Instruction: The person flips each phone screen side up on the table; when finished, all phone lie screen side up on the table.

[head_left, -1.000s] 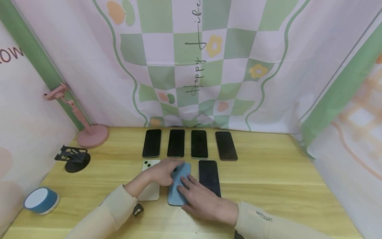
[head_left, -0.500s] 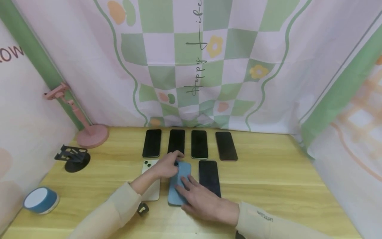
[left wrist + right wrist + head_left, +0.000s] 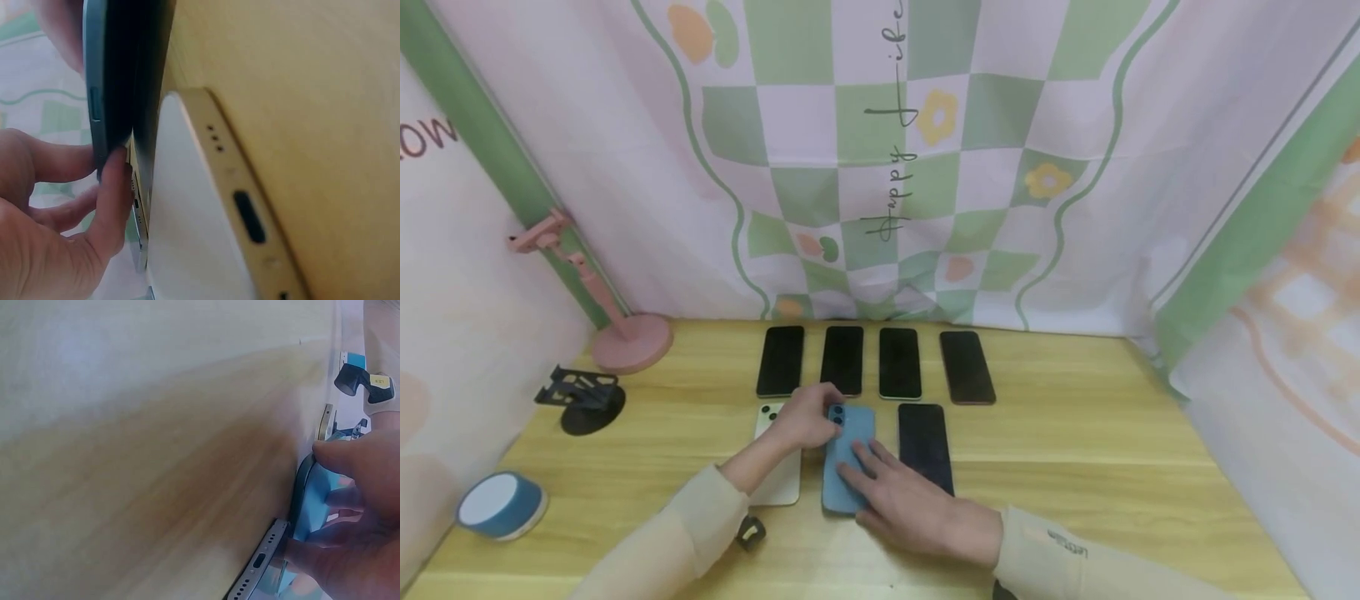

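Observation:
A blue smartphone (image 3: 841, 496) lies back up in the front row, its camera lenses at the top left. My left hand (image 3: 805, 421) pinches its upper left edge between thumb and finger; in the left wrist view that phone edge (image 3: 95, 94) stands up off the table. My right hand (image 3: 913, 504) rests on the blue phone, with fingers spread over its back and the thumb at its lower corner. Under my left wrist lies a pale cream phone (image 3: 784, 487), partly covered. To the right, a dark-screened phone (image 3: 925, 442) is partly hidden by my right hand.
Several black-screened phones stand in a back row, among them a phone (image 3: 781, 361) at left and a red-edged phone (image 3: 967, 367) at right. Left are a pink stand (image 3: 632, 340), a black stand (image 3: 593, 407) and a blue-white round object (image 3: 501, 504). A curtain (image 3: 880, 167) hangs behind.
My left hand has shifted about the blue phone's top left corner, first up past it, then back to its left edge, uncovering the camera lenses. My right hand stays almost still.

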Demonstrator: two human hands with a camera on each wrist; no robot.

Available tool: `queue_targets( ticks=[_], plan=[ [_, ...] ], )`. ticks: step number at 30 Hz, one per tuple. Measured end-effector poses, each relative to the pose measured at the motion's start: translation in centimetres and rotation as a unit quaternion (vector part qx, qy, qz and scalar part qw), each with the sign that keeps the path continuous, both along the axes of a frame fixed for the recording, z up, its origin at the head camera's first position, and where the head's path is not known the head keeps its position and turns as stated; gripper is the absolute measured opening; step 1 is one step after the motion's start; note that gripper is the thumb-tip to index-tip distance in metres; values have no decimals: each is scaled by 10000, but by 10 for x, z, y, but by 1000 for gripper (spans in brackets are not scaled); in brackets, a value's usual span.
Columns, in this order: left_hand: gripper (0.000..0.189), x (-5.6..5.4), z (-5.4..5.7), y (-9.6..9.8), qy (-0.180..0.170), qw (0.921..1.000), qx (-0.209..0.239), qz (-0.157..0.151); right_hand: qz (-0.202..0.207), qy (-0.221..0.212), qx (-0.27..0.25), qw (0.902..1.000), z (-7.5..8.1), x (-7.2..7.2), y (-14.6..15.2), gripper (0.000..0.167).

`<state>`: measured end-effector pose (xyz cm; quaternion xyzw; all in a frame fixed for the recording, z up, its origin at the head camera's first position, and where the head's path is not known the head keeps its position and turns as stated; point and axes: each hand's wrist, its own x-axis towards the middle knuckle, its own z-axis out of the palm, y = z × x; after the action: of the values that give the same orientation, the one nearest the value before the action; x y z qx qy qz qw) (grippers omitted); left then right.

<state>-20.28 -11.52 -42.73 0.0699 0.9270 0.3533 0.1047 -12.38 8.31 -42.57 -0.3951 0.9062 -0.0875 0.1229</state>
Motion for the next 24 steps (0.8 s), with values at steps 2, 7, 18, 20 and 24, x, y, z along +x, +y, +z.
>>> queue_targets(
  ticks=[2,7,18,20,24],
  plan=[
    [40,0,0,0,73,10000,-35,43,-3,-25,-138,9999,0,-1,1,64],
    [37,-2,10,-1,262,9995,-196,3,-123,-188,-855,9961,4,-4,5,62],
    [14,-6,39,10,566,9865,-1393,-650,-1624,-2829,-3593,8743,20,-21,22,60],
    [6,-6,43,16,555,9800,-1735,-804,-2007,-3384,-3951,8301,21,-21,24,60],
    [12,-6,50,31,473,9689,-2208,-1011,-2596,-4151,-4311,7580,21,-18,27,61]
  ],
)
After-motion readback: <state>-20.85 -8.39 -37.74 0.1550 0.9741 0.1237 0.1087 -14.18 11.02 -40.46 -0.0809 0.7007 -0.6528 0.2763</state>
